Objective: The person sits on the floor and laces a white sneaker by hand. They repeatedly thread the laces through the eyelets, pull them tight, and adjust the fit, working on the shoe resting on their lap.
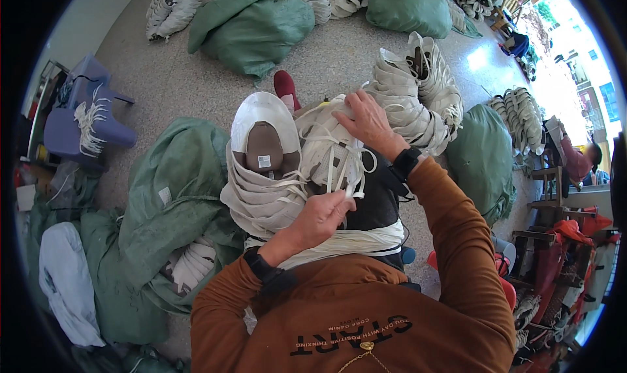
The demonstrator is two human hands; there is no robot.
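On my lap lies a whitish shoe upper (pixel 324 152) with loose white laces. My right hand (pixel 372 124) grips its far right edge, fingers curled over it. My left hand (pixel 319 219) is closed in a pinch at the near end, on a white shoelace (pixel 353 191). Left of it, against my left forearm, rests a nested stack of pale shoe uppers (pixel 261 203); the top one shows a brown tongue with a white label. A bundle of white laces (pixel 353 244) lies across my waist. My thumb and fingertips partly hide the lace.
More stacked uppers (pixel 418 102) stand on the floor ahead to the right. Green sacks (pixel 176 170) lie at left, ahead (pixel 261 30) and right (pixel 480 161). A purple stool (pixel 91 122) with laces on it is far left. Another person (pixel 578 157) sits by the doorway at right.
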